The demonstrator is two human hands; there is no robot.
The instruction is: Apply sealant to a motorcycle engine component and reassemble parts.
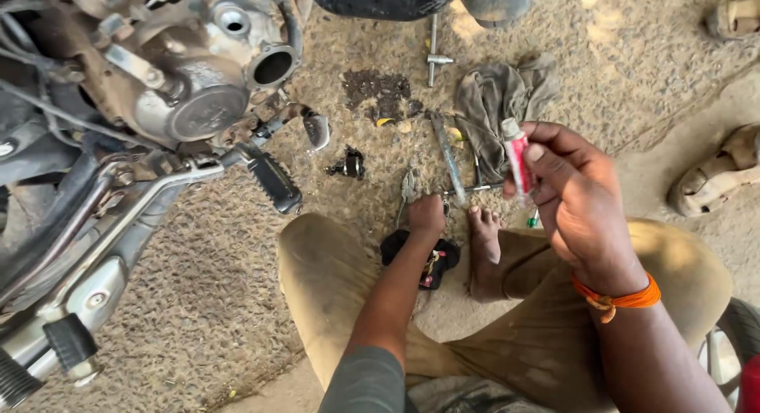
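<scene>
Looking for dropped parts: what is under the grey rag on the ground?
The rag lies on gritty ground; a metal tool lies beside its edge. Anything beneath is covered.

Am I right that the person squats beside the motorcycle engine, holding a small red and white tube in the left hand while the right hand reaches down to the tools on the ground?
Not quite: the hands are swapped. The head view shows the right hand holding the small red and white tube, while the left hand reaches down to the tools on the ground. The motorcycle engine is indeed beside them.

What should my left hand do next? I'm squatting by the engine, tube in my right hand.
Probably close the left hand on the pliers it is reaching: it rests on the ground by them, while the right hand holds the small red-and-white tube upright.
</scene>
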